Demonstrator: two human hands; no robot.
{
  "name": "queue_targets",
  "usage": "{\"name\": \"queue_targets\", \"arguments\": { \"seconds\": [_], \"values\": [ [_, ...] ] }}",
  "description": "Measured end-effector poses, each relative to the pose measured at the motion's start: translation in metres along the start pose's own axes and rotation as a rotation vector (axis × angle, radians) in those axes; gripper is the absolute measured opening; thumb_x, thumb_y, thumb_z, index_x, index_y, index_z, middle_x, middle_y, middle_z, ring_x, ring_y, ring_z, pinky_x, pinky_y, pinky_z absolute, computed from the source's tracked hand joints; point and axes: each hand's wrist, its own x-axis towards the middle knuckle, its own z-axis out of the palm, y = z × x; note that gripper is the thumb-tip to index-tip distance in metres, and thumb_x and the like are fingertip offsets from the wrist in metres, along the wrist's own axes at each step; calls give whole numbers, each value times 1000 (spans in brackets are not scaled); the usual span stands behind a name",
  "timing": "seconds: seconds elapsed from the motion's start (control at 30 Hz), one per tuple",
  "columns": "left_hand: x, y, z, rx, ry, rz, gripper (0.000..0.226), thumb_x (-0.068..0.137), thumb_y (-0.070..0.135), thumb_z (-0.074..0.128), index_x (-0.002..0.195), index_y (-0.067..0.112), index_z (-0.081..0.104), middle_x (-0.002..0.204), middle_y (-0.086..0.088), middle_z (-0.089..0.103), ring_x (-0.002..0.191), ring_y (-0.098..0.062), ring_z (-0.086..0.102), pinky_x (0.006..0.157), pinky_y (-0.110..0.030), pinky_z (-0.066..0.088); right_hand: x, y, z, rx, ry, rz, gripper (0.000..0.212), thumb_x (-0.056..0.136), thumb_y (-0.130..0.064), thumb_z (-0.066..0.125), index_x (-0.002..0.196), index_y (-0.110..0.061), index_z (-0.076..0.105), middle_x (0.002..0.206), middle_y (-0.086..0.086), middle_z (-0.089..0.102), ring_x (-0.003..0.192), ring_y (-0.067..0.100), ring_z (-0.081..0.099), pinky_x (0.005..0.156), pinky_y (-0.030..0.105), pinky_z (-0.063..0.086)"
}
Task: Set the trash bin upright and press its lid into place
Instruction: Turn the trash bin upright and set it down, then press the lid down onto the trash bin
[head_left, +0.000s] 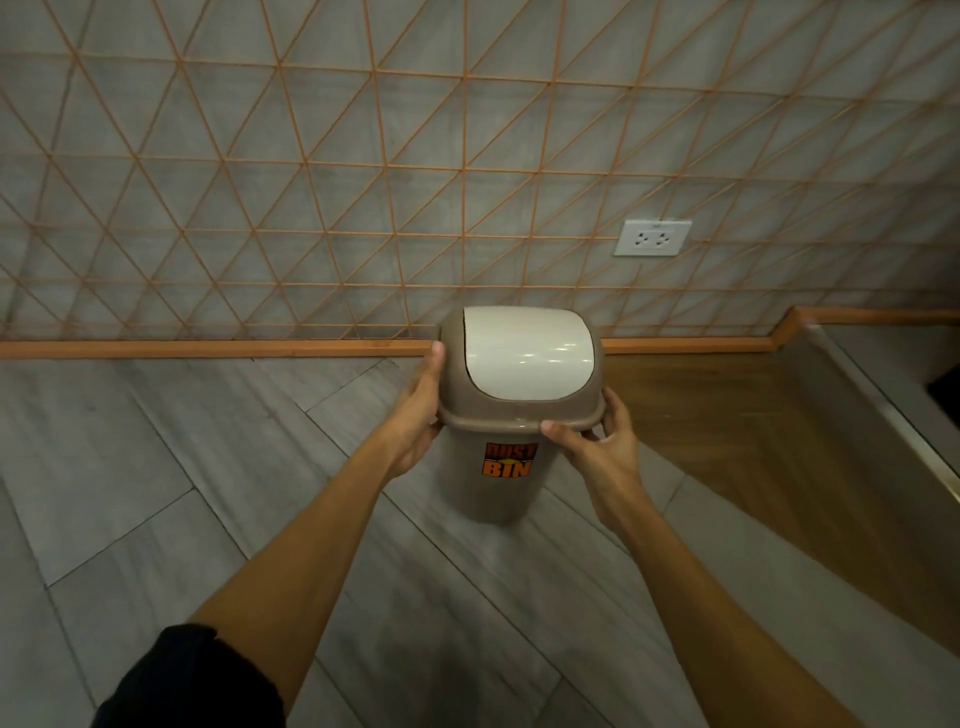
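Note:
A small taupe trash bin (498, 491) with an orange "DUST BIN" sticker stands upright on the grey floor, close to the wall. Its brown lid frame (519, 418) with a cream swing flap (524, 351) sits on top of the bin's rim. My left hand (423, 410) grips the lid's left side, fingers running up along the frame. My right hand (597, 441) holds the lid's front right edge, thumb on the rim and fingers curled around the side.
Behind the bin rises a grey wall with an orange triangular grid and a white power socket (653, 237). An orange skirting board (208, 347) runs along the wall's foot. At the right lies a wooden floor section (753, 441) beside a raised grey ledge (857, 395).

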Motion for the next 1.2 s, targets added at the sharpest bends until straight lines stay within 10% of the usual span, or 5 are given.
{"name": "queue_targets", "arguments": {
  "seconds": [0.17, 0.47, 0.7, 0.83, 1.2],
  "values": [
    [-9, -3, -2, 18, -19, -6, 87, 70, 77, 50, 144, 34, 37, 138, 9, 55, 121, -7, 52, 83, -24, 48, -18, 8, 1, -47, 21, -24, 100, 63, -9, 88, 145, -23, 31, 136, -1, 50, 124, 23, 53, 99, 48, 50],
    [-36, -9, -9, 69, 85, -63, 71, 88, 62, 47, 145, 20, 38, 141, 1, 51, 128, -19, 47, 99, -38, 43, -26, -4, -8, -259, 53, 34, 66, 83, -14, 67, 142, -22, 37, 141, 3, 47, 127, 28, 49, 101, 45, 46],
    [-75, -17, 15, 901, 272, 615, 95, 86, 58, 57, 153, 28, -4, 163, -4, -7, 149, -25, 5, 115, -47, 13, -45, -29, -8, -713, -130, -344, 120, 67, -36, 85, 153, -31, 1, 163, 2, 4, 145, 15, 8, 113, 43, 17],
    [-71, -41, 12, 1086, 228, 660, 100, 84, 62, 56, 153, 26, -7, 162, -12, -11, 148, -33, 8, 114, -57, 23, -41, -18, -3, -876, -185, -483, 123, 62, -49, 83, 149, -45, -4, 162, 6, -9, 149, 29, -9, 114, 62, 17],
    [-46, -65, 11, 986, 236, 603, 85, 90, 52, 47, 138, 57, -23, 162, -14, -3, 144, -33, 24, 90, -59, 52, -29, 10, 4, -754, -117, -553, 93, 83, -21, 74, 147, -49, 14, 160, 10, 5, 147, 26, 16, 114, 49, 33]
  ]
}}
